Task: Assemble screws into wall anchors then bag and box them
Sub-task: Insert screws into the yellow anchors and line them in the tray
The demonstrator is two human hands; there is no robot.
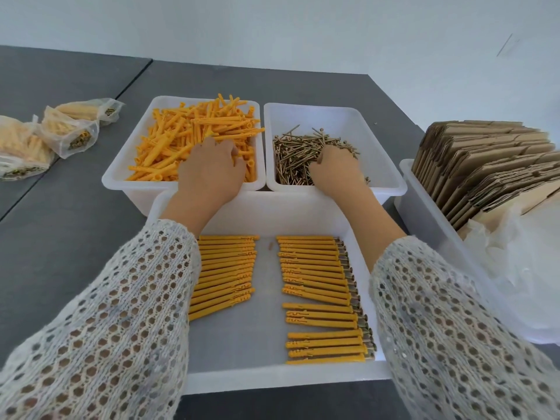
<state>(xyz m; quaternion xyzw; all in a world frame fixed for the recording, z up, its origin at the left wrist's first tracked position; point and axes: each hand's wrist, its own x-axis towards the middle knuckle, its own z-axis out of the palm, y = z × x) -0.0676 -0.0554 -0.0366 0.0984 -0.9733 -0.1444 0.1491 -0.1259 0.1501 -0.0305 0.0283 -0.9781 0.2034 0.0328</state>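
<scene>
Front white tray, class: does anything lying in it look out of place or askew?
Yes. A small pale scrap lies alone on the front white plastic tray floor, between the two rows of orange plastic wall anchors. The right row has uneven gaps near its lower end.

Fingertips buried, edges cropped, sleeves covering the tray

The left hand has its fingertips down among the loose anchors, the right hand likewise in the screws, so I can't tell what either one holds; the left sleeve covers the screw ends of the left row of assembled anchors; the filled bags run off the left edge, the cardboard stack and clear plastic off the right
</scene>
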